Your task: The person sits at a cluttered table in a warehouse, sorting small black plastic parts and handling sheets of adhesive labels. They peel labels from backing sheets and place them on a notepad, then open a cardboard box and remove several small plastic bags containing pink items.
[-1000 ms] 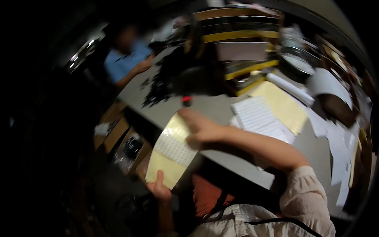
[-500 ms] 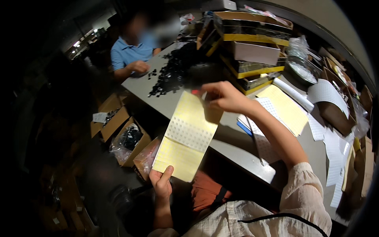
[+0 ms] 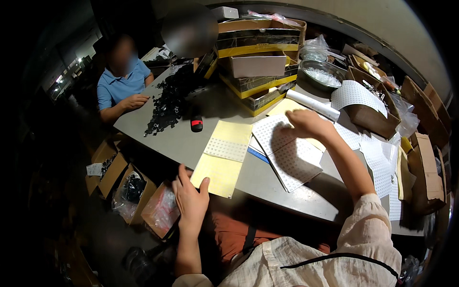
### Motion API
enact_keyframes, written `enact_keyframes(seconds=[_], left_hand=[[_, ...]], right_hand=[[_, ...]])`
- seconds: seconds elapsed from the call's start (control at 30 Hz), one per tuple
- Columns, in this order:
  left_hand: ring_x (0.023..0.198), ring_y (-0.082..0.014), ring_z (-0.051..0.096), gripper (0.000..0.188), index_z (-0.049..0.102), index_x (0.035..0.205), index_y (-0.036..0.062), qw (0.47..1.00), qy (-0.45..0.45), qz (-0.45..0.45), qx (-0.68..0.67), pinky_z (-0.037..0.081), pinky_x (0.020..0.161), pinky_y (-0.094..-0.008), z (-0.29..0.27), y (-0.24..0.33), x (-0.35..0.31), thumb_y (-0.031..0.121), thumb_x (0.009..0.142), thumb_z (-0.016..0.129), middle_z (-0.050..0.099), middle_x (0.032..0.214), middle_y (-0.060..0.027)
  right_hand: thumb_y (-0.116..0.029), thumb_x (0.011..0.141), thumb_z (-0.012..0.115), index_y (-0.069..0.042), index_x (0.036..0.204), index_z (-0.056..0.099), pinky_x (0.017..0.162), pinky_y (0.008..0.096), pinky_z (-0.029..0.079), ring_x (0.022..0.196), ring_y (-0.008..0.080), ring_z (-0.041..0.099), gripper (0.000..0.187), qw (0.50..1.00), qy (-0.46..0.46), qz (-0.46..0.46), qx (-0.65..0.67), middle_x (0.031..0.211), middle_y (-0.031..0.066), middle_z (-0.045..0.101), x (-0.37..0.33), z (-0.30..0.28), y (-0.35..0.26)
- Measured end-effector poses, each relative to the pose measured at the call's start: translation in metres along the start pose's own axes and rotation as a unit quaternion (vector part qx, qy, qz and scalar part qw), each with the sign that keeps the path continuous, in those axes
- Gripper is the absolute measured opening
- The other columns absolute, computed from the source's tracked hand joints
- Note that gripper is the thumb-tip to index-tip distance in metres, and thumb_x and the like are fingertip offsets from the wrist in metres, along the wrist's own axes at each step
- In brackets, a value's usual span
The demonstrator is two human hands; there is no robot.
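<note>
A yellow sheet with a band of small white printed labels rests partly on the grey table, its lower end past the edge. My left hand is at its lower left corner, fingers apart, thumb along the sheet's edge. My right hand, fingers bent and drawn together, is at the upper part of a stack of white label sheets. Its fingertips are partly hidden, so what they grip cannot be made out. Something blue shows from under the stack's left side.
A black and red object lies beside a pile of small black pieces. Across the table sits a person in a blue shirt. Stacked cartons, a paper roll and a metal bowl stand behind; open boxes are below left.
The yellow sheet has come down from my hands onto the table edge. My right hand has left its top and moved right to the white sheets. My left hand's fingers have spread.
</note>
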State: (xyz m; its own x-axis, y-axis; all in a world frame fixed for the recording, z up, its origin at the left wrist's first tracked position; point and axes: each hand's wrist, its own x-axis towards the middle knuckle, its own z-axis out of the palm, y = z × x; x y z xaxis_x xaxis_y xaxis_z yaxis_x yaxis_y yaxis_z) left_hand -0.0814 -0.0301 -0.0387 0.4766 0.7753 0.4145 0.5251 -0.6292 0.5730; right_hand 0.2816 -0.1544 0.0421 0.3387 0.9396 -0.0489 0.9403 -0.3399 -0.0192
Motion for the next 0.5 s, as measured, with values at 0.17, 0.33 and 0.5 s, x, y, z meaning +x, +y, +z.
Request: enact_keyframes(seconds=[0.17, 0.33, 0.5], left_hand=[[0.134, -0.0381, 0.040, 0.064, 0.048, 0.142, -0.0021, 0.987, -0.019, 0.145, 0.068, 0.027, 0.108, -0.0537, 0.026, 0.056, -0.019, 0.015, 0.084, 0.068, 0.051, 0.140, -0.0205], [0.138, -0.0297, 0.044, 0.043, 0.061, 0.130, -0.0014, 0.956, -0.102, 0.276, 0.012, 0.020, 0.113, -0.0556, 0.093, 0.093, -0.035, 0.017, 0.092, 0.062, 0.063, 0.134, -0.0171], [0.137, -0.0321, 0.047, 0.036, 0.065, 0.125, -0.0023, 0.960, -0.083, 0.265, -0.023, 0.018, 0.114, -0.0569, 0.098, 0.098, -0.032, 0.012, 0.092, 0.062, 0.067, 0.131, -0.0137]], right_hand=[[-0.048, 0.090, 0.070, 0.004, 0.132, 0.054, 0.088, 0.0460, 0.054, 0.102, 0.0393, 0.065, 0.069, 0.998, 0.007, 0.013, -0.062, 0.106, 0.0244, 0.066, -0.042, 0.046, 0.005], [-0.045, 0.088, 0.074, 0.003, 0.138, 0.047, 0.086, 0.0448, 0.053, 0.101, 0.0365, 0.066, 0.074, 0.999, 0.029, 0.016, 0.019, 0.107, 0.0228, 0.067, -0.043, 0.042, 0.000], [-0.040, 0.087, 0.079, 0.002, 0.147, 0.041, 0.081, 0.0349, 0.054, 0.103, 0.0239, 0.065, 0.083, 0.922, -0.011, 0.051, 0.383, 0.115, 0.0170, 0.067, -0.037, 0.033, 0.040]])
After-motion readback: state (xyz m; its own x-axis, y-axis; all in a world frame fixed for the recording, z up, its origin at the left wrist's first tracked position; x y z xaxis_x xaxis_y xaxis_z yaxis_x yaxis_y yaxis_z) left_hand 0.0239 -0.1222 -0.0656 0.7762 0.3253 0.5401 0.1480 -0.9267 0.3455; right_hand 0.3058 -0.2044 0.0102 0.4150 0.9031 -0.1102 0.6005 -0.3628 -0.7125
